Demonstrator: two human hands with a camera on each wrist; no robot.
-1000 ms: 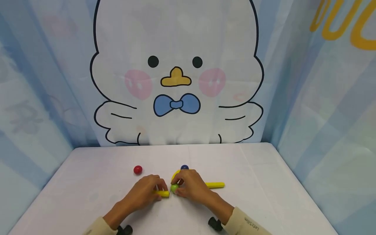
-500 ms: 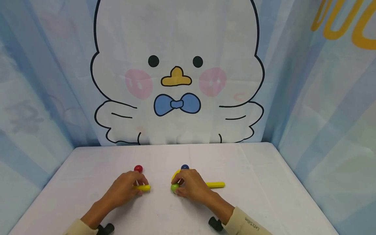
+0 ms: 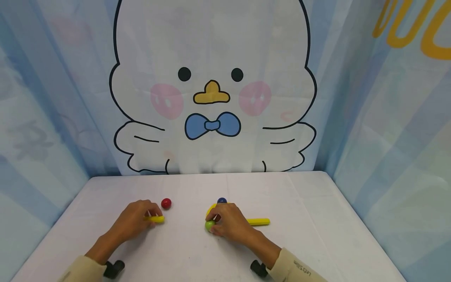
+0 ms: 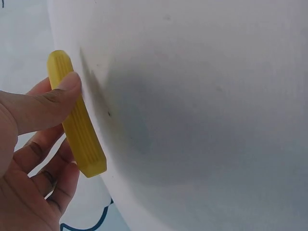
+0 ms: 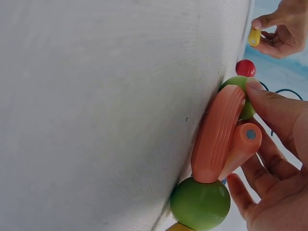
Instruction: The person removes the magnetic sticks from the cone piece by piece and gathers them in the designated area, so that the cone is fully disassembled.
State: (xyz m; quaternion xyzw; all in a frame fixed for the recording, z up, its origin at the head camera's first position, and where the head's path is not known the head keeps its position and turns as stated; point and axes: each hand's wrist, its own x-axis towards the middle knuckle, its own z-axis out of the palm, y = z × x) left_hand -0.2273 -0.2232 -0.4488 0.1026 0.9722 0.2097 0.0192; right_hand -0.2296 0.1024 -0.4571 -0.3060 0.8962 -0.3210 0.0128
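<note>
a short yellow stick is pinched between the thumb and fingers of the left hand, low over the white table, well to the left of the green ball. in the left wrist view the ribbed stick is seen gripped by the thumb on top and the fingers curled beneath, with one end poking out past the thumb. a red ball is found just behind and right of that stick, apart from it, and left of the green ball.

the green ball is touched by the fingertips of the right hand, which is curled over a small cluster of pieces. in the right wrist view two orange sticks are held between thumb and fingers, joined to a second green ball at one end. a blue ball is seen just behind the green ball, beside a curved yellow piece. a long yellow stick is laid flat on the table, right of the green ball, its near end hidden under the right hand.
</note>
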